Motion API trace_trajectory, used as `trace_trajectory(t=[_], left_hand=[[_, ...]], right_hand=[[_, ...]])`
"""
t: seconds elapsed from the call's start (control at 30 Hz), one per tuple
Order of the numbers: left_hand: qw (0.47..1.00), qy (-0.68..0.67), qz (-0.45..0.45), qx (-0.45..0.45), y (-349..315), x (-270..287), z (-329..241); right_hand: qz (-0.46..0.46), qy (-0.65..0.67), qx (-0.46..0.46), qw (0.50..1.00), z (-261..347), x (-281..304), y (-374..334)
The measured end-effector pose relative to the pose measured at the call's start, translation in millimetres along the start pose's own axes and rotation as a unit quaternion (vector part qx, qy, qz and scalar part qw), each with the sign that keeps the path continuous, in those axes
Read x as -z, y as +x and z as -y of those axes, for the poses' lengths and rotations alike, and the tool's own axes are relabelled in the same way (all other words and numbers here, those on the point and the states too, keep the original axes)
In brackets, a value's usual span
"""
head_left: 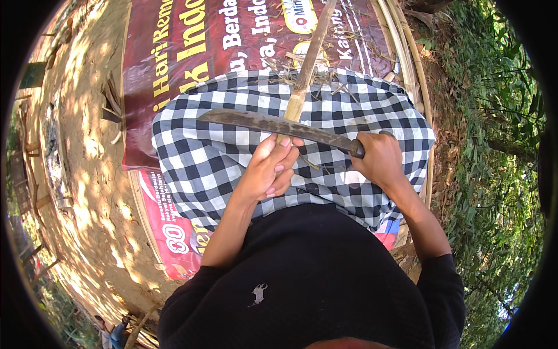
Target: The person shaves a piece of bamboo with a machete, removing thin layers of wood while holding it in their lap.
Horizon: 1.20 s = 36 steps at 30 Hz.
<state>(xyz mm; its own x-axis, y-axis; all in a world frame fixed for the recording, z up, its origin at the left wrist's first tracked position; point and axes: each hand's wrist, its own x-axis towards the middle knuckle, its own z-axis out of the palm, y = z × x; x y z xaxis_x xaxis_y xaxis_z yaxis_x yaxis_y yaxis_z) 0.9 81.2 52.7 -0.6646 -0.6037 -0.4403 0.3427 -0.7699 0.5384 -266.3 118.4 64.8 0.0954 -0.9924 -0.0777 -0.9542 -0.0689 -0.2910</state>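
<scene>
My right hand [379,158] is closed round the dark handle of a machete [264,122]. Its long, stained blade points left and lies across a strip of bamboo [306,75], whose surface is pale and freshly bared near the blade and browner farther out. My left hand [273,167] grips the near end of that strip just below the blade, fingers wrapped round it. The strip runs away from me past the top of the view. Under both hands a black-and-white checked cloth [215,151] covers my lap.
A printed red banner sheet [226,52] lies beneath and beyond the cloth, with thin shavings [343,81] scattered on it. Long bamboo poles [407,52] edge its right side. Bare sunlit soil [93,174] lies left, green plants [494,192] right. Another person [116,331] shows at lower left.
</scene>
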Motion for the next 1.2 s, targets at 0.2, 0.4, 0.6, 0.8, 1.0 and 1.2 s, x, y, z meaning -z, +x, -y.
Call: trace_trajectory(t=[0.2,0.4,0.6,0.8,1.0,1.2], left_hand=[[1.0,0.013,-0.006,0.004,3,9,-1],[0.999,0.012,0.029,0.011,-7,-2,5],[1.0,0.025,0.014,0.011,-2,-1,2],[0.998,0.062,-0.005,-0.004,1,7,5],[0.988,0.155,0.01,0.004,-18,-4,11],[0.987,0.161,0.004,-0.01,-6,-4,12]], right_hand=[[-0.038,0.003,0.018,0.999,-10,-8,15],[-0.047,-0.008,0.029,0.998,-21,-6,18],[-0.03,-0.029,0.069,0.997,-9,0,18],[-0.006,-0.051,-0.001,0.999,-8,0,33],[-0.032,-0.034,-0.085,0.995,-34,-9,48],[0.031,-0.009,0.039,0.999,1,-2,25]])
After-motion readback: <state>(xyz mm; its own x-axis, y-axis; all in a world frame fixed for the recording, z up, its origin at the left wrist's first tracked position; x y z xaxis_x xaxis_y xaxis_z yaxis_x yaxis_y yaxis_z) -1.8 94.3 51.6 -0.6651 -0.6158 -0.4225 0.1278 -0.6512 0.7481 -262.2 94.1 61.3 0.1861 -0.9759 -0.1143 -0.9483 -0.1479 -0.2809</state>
